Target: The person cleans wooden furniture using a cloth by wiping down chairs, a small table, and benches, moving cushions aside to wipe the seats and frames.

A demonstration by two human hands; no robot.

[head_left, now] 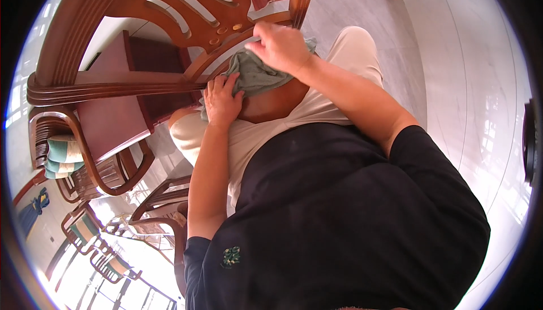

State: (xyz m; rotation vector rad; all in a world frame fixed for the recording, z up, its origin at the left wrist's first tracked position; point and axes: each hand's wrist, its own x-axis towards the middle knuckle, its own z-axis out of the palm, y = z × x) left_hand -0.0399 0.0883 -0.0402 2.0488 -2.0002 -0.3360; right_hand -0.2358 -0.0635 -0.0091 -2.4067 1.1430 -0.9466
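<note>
A grey-green cloth (pixel 261 81) lies bunched across the brown wooden seat (pixel 271 103) of a chair, between my knees. My left hand (pixel 222 100) rests on the cloth's left part with its fingers apart, beside the end of a wooden rail. Part of the cloth hangs down by that wrist. Above the far part of the cloth is my right hand (pixel 280 45), its fingers curled in and the thumb bent beside them. Whatever may be inside those fingers is hidden. Beyond it stands the chair's carved backrest (pixel 212 13).
A curved wooden armrest (pixel 113 90) reaches out to the left. Past it stand a dark red cabinet (pixel 107 115) and another wooden chair with a green and cream cushion (pixel 65 150). More chairs are at the lower left. A pale tiled wall (pixel 469 84) rises at the right.
</note>
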